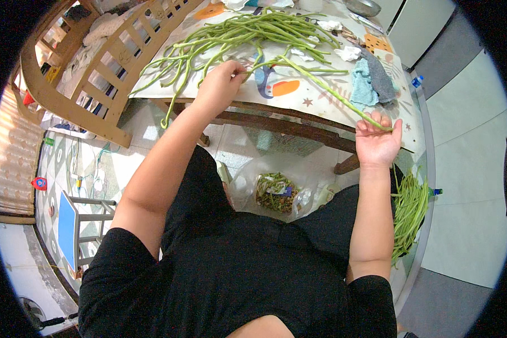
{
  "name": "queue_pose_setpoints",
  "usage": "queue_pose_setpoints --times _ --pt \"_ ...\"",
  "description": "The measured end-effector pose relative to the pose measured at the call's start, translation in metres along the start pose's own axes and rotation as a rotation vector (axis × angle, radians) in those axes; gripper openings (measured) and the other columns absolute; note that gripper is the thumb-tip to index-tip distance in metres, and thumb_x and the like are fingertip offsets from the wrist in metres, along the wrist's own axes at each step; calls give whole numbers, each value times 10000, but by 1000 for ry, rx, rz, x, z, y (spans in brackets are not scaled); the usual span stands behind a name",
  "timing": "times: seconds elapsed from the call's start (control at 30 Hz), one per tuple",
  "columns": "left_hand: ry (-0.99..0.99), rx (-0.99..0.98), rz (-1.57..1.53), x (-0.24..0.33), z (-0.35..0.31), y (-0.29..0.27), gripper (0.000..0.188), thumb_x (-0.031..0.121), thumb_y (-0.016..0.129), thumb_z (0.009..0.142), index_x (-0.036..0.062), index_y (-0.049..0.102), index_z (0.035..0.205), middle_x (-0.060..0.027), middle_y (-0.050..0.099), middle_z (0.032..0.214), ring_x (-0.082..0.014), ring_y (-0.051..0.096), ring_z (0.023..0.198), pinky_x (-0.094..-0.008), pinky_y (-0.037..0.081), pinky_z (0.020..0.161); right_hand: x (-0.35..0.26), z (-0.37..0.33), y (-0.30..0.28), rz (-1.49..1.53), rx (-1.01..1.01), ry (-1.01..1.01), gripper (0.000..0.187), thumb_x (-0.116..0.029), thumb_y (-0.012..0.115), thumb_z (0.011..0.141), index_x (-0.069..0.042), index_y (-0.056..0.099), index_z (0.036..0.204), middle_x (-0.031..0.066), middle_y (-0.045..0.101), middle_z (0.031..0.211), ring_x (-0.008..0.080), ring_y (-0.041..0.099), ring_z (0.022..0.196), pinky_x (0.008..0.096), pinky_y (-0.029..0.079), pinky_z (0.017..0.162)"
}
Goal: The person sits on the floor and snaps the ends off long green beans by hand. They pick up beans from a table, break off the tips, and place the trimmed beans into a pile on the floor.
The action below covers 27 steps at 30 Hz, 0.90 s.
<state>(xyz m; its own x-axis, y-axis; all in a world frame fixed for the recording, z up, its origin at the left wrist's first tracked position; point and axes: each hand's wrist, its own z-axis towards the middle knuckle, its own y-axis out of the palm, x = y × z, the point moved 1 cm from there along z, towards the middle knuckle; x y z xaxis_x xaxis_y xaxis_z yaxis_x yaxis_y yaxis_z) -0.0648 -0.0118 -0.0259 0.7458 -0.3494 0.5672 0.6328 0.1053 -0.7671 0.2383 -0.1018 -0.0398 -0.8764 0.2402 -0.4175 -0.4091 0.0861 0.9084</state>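
Observation:
A large heap of long green beans (248,34) lies across the table, some ends hanging over the near edge. My left hand (222,84) is at the heap's near side, thumb and fingers pinched on a bean whose green stem runs off to the right. Palm up beyond the table's near edge, my right hand (379,141) has its fingers curled round the lower end of one long bean (332,93). That bean slants back up to the left toward the heap. Whether both hands hold the same bean, I cannot tell.
Between my legs sits a clear plastic bag (248,188) with bean scraps (276,191). More long beans (409,217) are piled low at my right. Teal and grey cloths (365,84) and crumpled tissues (348,53) lie on the table (315,87). A blue-topped stool (69,231) stands left.

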Motion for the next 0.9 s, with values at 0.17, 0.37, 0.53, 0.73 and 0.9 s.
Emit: queue_pose_setpoints --times 0.17,0.37,0.53,0.73,0.9 --pt "-239 -55 -845 22 -19 6 122 118 481 850 21 476 924 -43 557 759 -87 535 608 -205 434 501 -14 0 7 210 -204 37 407 -303 315 881 -111 339 522 -8 338 521 108 357 503 269 319 545" --pt "-321 -163 -1296 38 -39 13 88 145 474 857 67 473 897 -61 577 775 -84 480 542 -201 399 485 -11 -6 17 177 -503 288 468 -344 332 897 -139 313 477 -33 269 420 79 204 317 224 190 349" --pt "-306 -343 -1410 66 -60 25 81 160 479 855 88 461 887 -88 592 809 -89 509 546 -200 410 493 30 -31 24 -665 -286 706 509 -433 290 893 -49 539 671 -44 272 435 65 229 338 188 234 348" --pt "-259 -536 -1288 85 -90 44 126 181 513 842 79 453 889 -27 548 760 -104 536 588 -224 434 540 63 -41 18 -511 -233 722 491 -453 364 868 -4 529 978 -57 305 473 43 277 398 184 242 373" --pt "-184 -475 -1104 75 -124 71 97 99 578 798 65 493 830 56 481 733 -32 446 661 -182 375 575 63 -35 9 -327 -165 572 250 -314 527 829 -68 516 783 -67 304 472 45 290 397 195 237 369"
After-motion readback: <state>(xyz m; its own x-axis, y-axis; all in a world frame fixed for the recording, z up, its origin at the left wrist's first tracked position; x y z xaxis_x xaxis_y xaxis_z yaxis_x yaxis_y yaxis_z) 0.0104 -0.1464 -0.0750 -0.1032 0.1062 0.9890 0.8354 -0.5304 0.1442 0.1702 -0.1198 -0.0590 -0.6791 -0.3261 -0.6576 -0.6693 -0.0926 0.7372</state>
